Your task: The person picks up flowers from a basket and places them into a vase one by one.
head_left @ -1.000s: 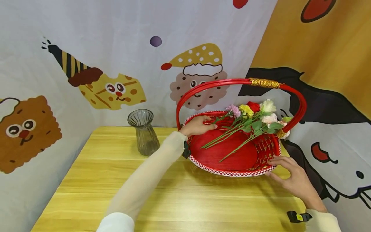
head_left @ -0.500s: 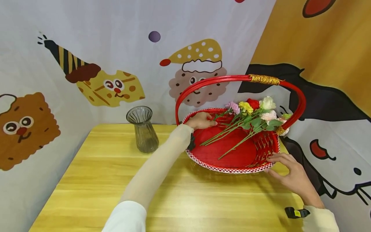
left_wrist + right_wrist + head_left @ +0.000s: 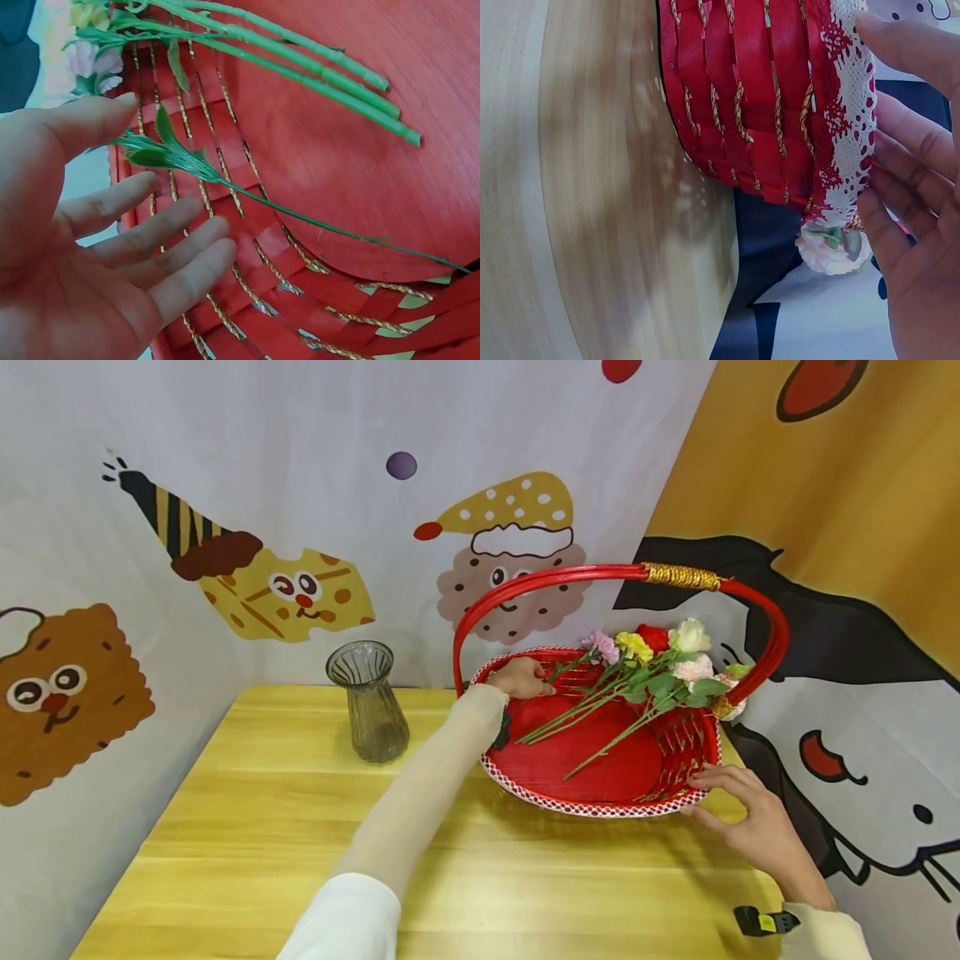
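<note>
A red woven basket (image 3: 577,808) with white lace along its rim and a tall arched handle stands on the table. Inside lie several flowers with green stems (image 3: 600,710), their purple, yellow, red, white and pale pink heads toward the back right. My left hand (image 3: 520,678) reaches into the basket's left side. In the left wrist view its fingers (image 3: 180,255) are spread around a thin green stem with leaves (image 3: 169,154), a gap showing between thumb and fingers. At the front right, my right hand (image 3: 753,814) grips the lace rim (image 3: 853,112), thumb on one side, fingers on the other.
A ribbed grey glass vase (image 3: 375,714) stands to the basket's left, near the back edge of the wooden table (image 3: 247,827). Behind hangs a cartoon-printed cloth (image 3: 300,460). The basket handle (image 3: 555,578) arches above the flowers, to the right of my left forearm.
My left hand has shifted slightly right and deeper into the basket, the forearm following. My right hand stays at the rim. Basket, flowers and vase stay in place.
</note>
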A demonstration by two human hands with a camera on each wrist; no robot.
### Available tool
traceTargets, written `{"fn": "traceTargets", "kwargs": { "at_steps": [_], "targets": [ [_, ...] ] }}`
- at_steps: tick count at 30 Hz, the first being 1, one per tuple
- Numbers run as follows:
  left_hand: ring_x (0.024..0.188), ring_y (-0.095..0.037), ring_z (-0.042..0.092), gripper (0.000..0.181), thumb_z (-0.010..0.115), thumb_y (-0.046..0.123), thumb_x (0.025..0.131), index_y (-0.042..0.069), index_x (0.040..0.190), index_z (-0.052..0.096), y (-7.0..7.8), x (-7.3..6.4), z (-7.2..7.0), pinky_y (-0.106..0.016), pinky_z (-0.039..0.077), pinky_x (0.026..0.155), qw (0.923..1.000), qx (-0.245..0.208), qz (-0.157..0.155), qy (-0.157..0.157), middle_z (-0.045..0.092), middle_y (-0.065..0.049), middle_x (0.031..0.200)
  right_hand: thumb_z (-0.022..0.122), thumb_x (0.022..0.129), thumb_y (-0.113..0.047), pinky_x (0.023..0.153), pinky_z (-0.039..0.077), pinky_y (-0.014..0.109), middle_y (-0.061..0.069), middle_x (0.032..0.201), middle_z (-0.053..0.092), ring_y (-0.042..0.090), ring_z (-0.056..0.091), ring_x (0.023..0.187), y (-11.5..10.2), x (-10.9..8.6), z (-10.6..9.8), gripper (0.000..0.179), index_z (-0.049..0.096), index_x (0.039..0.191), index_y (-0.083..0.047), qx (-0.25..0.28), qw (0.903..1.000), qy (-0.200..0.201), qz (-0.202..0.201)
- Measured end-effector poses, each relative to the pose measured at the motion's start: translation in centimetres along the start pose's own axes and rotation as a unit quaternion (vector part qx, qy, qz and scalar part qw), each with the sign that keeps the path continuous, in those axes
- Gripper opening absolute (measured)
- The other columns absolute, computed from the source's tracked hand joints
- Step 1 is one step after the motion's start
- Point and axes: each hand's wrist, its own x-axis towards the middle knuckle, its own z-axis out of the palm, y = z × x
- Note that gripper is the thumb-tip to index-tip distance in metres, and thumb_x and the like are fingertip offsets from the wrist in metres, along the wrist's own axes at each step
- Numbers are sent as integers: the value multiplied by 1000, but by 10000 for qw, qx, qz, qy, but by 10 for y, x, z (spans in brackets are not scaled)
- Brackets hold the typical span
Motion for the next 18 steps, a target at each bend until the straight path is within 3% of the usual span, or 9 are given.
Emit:
{"fn": "traceTargets", "kwargs": {
  "at_steps": [1, 4, 6, 8, 11, 13, 15, 16, 18],
  "targets": [
    [132, -22, 55, 56, 70, 35, 98, 7, 145, 56, 0, 1, 1, -39, 50, 108, 9999, 99, -29, 11, 54, -4, 151, 90, 80, -25, 108, 35, 21, 5, 131, 65, -16, 36, 125, 0, -1, 0, 33, 75, 110, -26, 33, 10000, -4, -6],
    [133, -23, 56, 53, 71, 30, 98, 7, 143, 57, -1, 6, 3, -40, 50, 109, 9996, 267, -63, 19, 56, -6, 149, 90, 80, -23, 112, 36, 24, 4, 131, 64, -18, 35, 125, -1, -2, 1, 34, 74, 111, -27, 54, 9999, 22, -92],
    [133, -24, 56, 49, 71, 28, 98, 7, 141, 59, -1, 8, 4, -39, 51, 108, 9991, 405, -83, 45, 57, -6, 148, 90, 80, -21, 115, 32, 19, 6, 129, 65, -18, 35, 126, 0, -3, 2, 35, 74, 110, -25, 55, 9997, 70, -228],
    [132, -24, 57, 45, 71, 25, 98, 7, 138, 62, 0, 10, 5, -37, 52, 107, 9983, 557, -114, 112, 59, -7, 145, 91, 79, -21, 104, 22, 2, 6, 128, 65, -19, 35, 127, 0, -3, 2, 35, 75, 110, -26, 41, 9995, 109, -300],
    [126, -20, 60, 38, 73, 22, 96, 9, 132, 67, 0, 11, 6, -31, 53, 101, 9965, 778, -177, 260, 64, -5, 139, 91, 78, -20, 101, 19, -2, 7, 127, 66, -19, 35, 127, 0, -2, 3, 35, 75, 110, -25, 76, 9992, 128, -364],
    [108, -16, 65, 31, 71, 17, 96, 9, 126, 69, -1, 12, 5, -27, 56, 87, 9967, 726, -293, 216, 70, -3, 130, 91, 79, -20, 102, 20, -1, 7, 128, 66, -20, 35, 127, 0, -3, 3, 35, 75, 110, -25, 83, 9994, 104, -334],
    [87, -13, 66, 25, 70, 13, 97, 8, 121, 69, -1, 14, 4, -24, 54, 71, 9976, 546, -392, 137, 75, -3, 120, 90, 80, -21, 115, 32, 18, 7, 129, 65, -19, 35, 127, 0, -2, 2, 34, 75, 110, -24, 113, 9996, 57, -263],
    [79, -12, 64, 23, 69, 11, 97, 7, 119, 68, -2, 14, 4, -23, 52, 64, 9981, 435, -435, 60, 77, -5, 116, 90, 80, -21, 117, 37, 30, 8, 130, 65, -19, 35, 127, -1, -2, 2, 34, 75, 110, -23, 122, 9996, 35, -239],
    [66, -11, 59, 19, 67, 8, 97, 6, 115, 66, -2, 17, 4, -22, 47, 55, 9983, 260, -520, -54, 79, -8, 110, 89, 81, -23, 114, 40, 38, 7, 130, 65, -19, 35, 127, -1, -3, 1, 33, 74, 111, -24, 78, 9998, 10, -181]
  ]
}}
